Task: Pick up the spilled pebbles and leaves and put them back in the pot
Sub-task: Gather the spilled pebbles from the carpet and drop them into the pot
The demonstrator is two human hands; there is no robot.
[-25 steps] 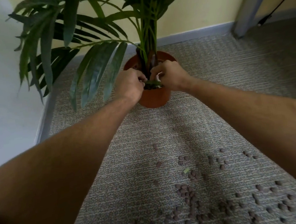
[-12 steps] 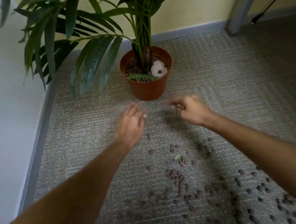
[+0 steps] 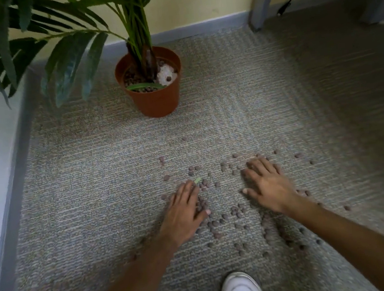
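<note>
An orange-brown pot (image 3: 156,101) with a green palm stands on the carpet at the upper middle; a loose leaf (image 3: 146,86) and brown pebbles lie inside it. Several brown pebbles (image 3: 236,211) are scattered over the carpet in front of it. A small green leaf scrap (image 3: 198,180) lies among them. My left hand (image 3: 184,210) lies flat on the pebbles, fingers straight, its fingertips beside the leaf scrap. My right hand (image 3: 267,185) lies flat on the pebbles to the right, fingers spread.
A white wall and grey baseboard (image 3: 9,209) run along the left. Palm fronds (image 3: 68,61) hang over the carpet left of the pot. A grey post (image 3: 259,0) and a black cable (image 3: 289,0) stand at the back right. A white shoe (image 3: 241,289) shows at the bottom.
Both hands left the pot, where a leaf now lies, and came down toward me onto the spilled pebbles. The view tilted downward.
</note>
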